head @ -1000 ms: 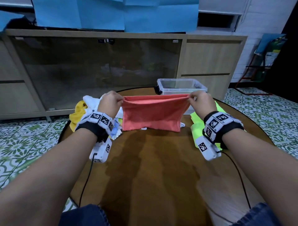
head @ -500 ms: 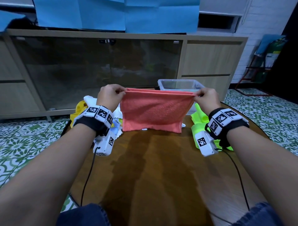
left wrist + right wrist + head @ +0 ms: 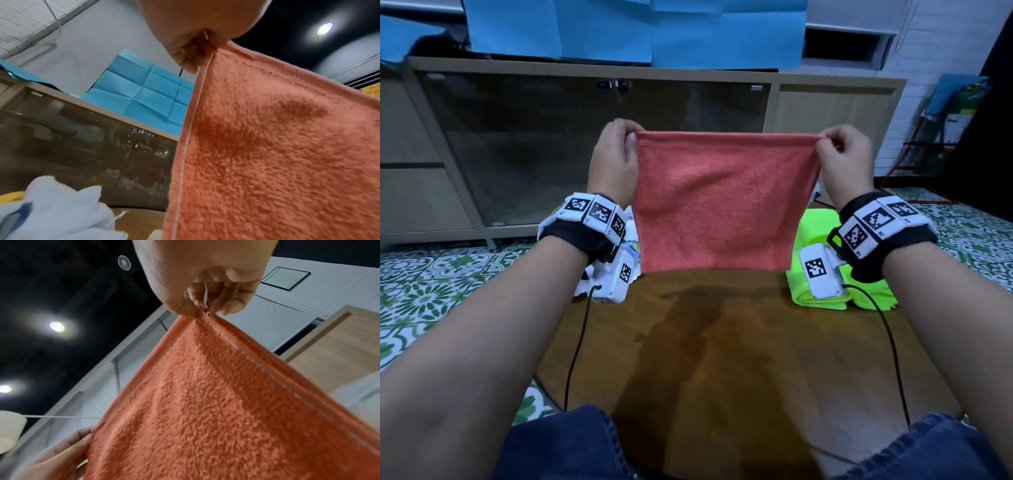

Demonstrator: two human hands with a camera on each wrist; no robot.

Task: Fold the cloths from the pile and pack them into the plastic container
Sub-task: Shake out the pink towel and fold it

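The person holds a coral-red terry cloth [image 3: 726, 202] in the air, above the far part of the round wooden table [image 3: 722, 342]. The left hand [image 3: 613, 161] pinches the upper left corner of the cloth between thumb and fingers, and the right hand [image 3: 842, 161] pinches the upper right corner in the same way. In the left wrist view the fingertips [image 3: 189, 60] close on the hemmed corner, and in the right wrist view the thumb and fingers meet on the other corner.

The cloth is stretched between the two hands, so its upper edge runs almost level from left to right. It hangs flat like a curtain, with its broad face toward the person. It looks nearly square, a little wider than tall, so the long axis is the horizontal one. The lower edge hangs just at the level of the far table edge in the head view; whether it touches the table cannot be told.

Left of the cloth, behind the left wrist, lie a white cloth [image 3: 61, 216] and a bit of a yellow cloth [image 3: 10, 196]. On the right side of the table, under the right wrist, lies a folded neon green cloth [image 3: 818, 233]. Behind the table stands a low wooden cabinet with dark glass doors [image 3: 534, 154].
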